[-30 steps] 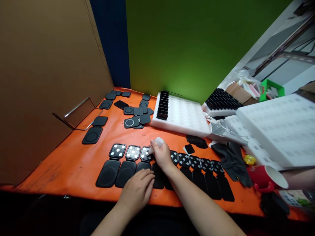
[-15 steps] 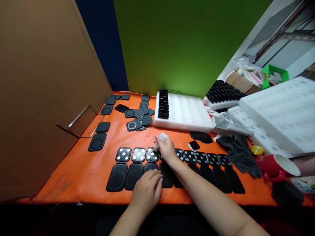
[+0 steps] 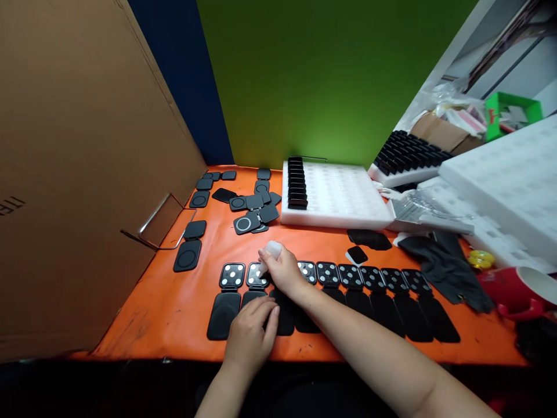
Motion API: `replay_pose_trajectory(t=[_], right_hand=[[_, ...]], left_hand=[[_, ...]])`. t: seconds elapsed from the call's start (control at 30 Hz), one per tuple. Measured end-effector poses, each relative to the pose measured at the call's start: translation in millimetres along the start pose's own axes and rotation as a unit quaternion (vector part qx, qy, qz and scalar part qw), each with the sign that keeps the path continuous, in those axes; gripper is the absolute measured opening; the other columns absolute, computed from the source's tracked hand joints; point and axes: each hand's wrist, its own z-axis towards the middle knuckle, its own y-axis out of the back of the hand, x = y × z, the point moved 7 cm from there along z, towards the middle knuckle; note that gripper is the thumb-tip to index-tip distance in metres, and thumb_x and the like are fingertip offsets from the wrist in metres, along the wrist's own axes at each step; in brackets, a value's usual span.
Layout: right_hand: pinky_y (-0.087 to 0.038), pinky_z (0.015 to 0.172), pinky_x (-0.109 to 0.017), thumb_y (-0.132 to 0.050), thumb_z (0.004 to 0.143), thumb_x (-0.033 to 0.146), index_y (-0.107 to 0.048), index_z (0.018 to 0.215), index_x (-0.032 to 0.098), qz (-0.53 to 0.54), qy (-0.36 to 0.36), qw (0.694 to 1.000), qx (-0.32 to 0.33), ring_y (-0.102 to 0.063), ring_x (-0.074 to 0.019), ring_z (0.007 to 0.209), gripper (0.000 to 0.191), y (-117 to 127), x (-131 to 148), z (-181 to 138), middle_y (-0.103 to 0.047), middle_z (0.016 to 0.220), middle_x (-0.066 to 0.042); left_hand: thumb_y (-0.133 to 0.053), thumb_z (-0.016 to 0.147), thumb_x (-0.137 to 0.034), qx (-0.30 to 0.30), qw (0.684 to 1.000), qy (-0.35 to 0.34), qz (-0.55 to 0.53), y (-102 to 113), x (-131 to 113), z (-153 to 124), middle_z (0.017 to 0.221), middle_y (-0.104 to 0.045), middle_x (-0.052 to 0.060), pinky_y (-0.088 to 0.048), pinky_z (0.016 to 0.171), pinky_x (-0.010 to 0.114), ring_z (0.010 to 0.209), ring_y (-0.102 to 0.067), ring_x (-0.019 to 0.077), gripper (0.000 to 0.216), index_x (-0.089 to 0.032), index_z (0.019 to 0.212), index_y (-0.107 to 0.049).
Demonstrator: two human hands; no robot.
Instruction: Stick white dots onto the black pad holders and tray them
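Folding black charger pads lie in a row along the front of the table. Each has an upper square with light round dots, such as the leftmost dotted square [image 3: 232, 275], hinged to a plain lower panel [image 3: 223, 316]. My right hand [image 3: 285, 270] is closed around a small white squeeze bottle [image 3: 273, 249], tip down over the second dotted square [image 3: 256, 270] from the left. Whether the tip touches it I cannot tell. My left hand [image 3: 251, 331] lies with fingers loosely extended on the lower panel of that same pad, holding nothing.
Behind the row, a white foam tray [image 3: 339, 217] holds a column of black pieces. More folding pads [image 3: 247, 223] lie scattered at the back left, near a metal wire stand [image 3: 154, 217]. A dark cloth [image 3: 439, 267] and a red mug [image 3: 509, 293] are at the right. A cardboard wall [image 3: 78, 174] borders the left.
My right hand with the squeeze bottle has moved left from the third dotted square to the second. My left hand has shifted left to the second lower panel. The view has turned slightly.
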Motion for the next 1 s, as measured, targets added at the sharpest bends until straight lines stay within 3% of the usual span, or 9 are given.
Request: replay_pose_trajectory(t=[0.13, 0.3, 0.5, 0.6, 0.77, 0.9, 1.0], right_hand=[[-0.042, 0.06, -0.024, -0.048, 0.079, 0.048, -0.056, 0.077, 0.018, -0.065, 0.025, 0.997, -0.014, -0.06, -0.015, 0.063, 0.031, 7.9, 5.0, 2.2, -0.065, 0.065, -0.001], [-0.042, 0.057, -0.023, -0.045, 0.081, 0.051, -0.053, 0.082, 0.018, -0.004, -0.016, 1.0, -0.016, -0.061, -0.0148, 0.06, 0.034, 0.8, -3.6, 11.9, -0.065, 0.06, 0.0], [-0.042, 0.055, -0.023, -0.045, 0.08, 0.052, -0.053, 0.08, 0.019, -0.021, 0.003, 1.0, -0.019, -0.06, -0.0146, 0.056, 0.034, -4.9, -6.2, 16.9, -0.063, 0.056, 0.001], [-0.043, 0.053, -0.023, -0.046, 0.08, 0.051, -0.053, 0.081, 0.018, 0.013, -0.021, 1.0, -0.018, -0.06, -0.014, 0.053, 0.033, -5.0, -7.0, 17.3, -0.063, 0.057, 0.001], [-0.042, 0.051, -0.022, -0.047, 0.079, 0.052, -0.053, 0.082, 0.017, 0.066, -0.033, 0.997, 0.016, -0.06, -0.0123, 0.053, 0.035, -30.1, 2.1, 14.8, -0.067, 0.069, -0.001], [-0.041, 0.055, -0.022, -0.046, 0.08, 0.051, -0.055, 0.082, 0.019, 0.018, -0.001, 0.999, 0.046, -0.06, -0.0133, 0.059, 0.033, -54.6, 13.2, 11.7, -0.065, 0.063, 0.001], [-0.039, 0.054, -0.022, -0.047, 0.079, 0.051, -0.055, 0.08, 0.02, -0.041, 0.016, 0.998, 0.05, -0.059, -0.0138, 0.062, 0.032, -59.2, 17.7, 11.5, -0.064, 0.066, 0.001]], left_hand=[[-0.045, 0.083, -0.021, -0.001, 1.0, 0.003, -0.003, -2.6, 0.9, -0.5, 0.092, -0.065, 0.005, -0.048, 0.079, 0.033, 0.088, -0.06, 0.0185, 0.016, -0.021, 0.087, -0.06], [-0.044, 0.083, -0.02, -0.002, 1.0, 0.008, -0.007, -2.3, 1.6, -0.9, 0.092, -0.065, 0.005, -0.048, 0.079, 0.033, 0.088, -0.059, 0.019, 0.016, -0.021, 0.087, -0.06], [-0.044, 0.084, -0.022, 0.014, 1.0, 0.013, -0.008, -1.2, -1.9, 1.7, 0.092, -0.065, 0.004, -0.047, 0.078, 0.032, 0.087, -0.059, 0.0184, 0.016, -0.021, 0.086, -0.06], [-0.045, 0.083, -0.024, 0.029, 0.999, 0.01, -0.012, 6.1, -4.3, 2.9, 0.093, -0.065, 0.003, -0.047, 0.078, 0.03, 0.088, -0.059, 0.0175, 0.016, -0.023, 0.089, -0.06], [-0.045, 0.084, -0.027, 0.011, 0.999, 0.046, -0.007, 26.2, 13.7, -1.4, 0.082, -0.063, 0.003, -0.044, 0.073, 0.03, 0.08, -0.058, 0.018, 0.014, -0.022, 0.08, -0.058], [-0.044, 0.084, -0.027, -0.004, 0.998, 0.061, 0.002, 29.3, 30.5, -5.7, 0.071, -0.06, 0.002, -0.043, 0.065, 0.028, 0.07, -0.057, 0.0171, 0.018, -0.02, 0.072, -0.055], [-0.044, 0.084, -0.027, -0.011, 0.998, 0.063, 0.003, 26.9, 34.9, -7.1, 0.071, -0.059, 0.002, -0.042, 0.065, 0.027, 0.07, -0.057, 0.0164, 0.018, -0.02, 0.071, -0.054]])
